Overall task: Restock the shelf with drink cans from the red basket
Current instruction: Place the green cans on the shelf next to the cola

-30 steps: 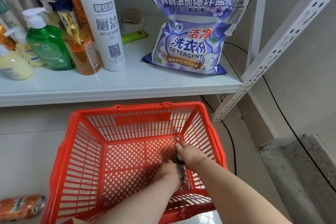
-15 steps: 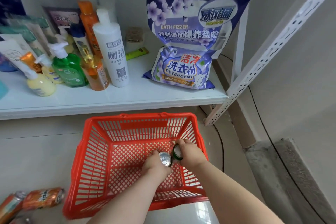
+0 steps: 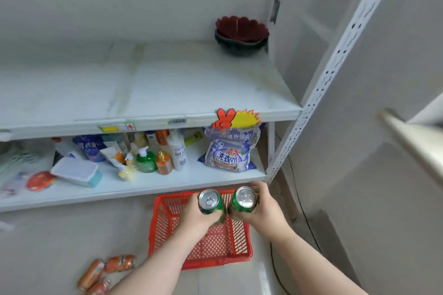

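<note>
— Where are the cans?
— One in each fist, tops up. The left hand wraps the green can, the right hand wraps the second can, side by side above the basket, near the shelf.

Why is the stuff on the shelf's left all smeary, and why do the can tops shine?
Head view: packets at the lower shelf's left end look smeared, likely motion blur. Head view: the silver tops of the left green can and right green can glare. Head view: the white shelf post slants, wide-lens distortion.
</note>
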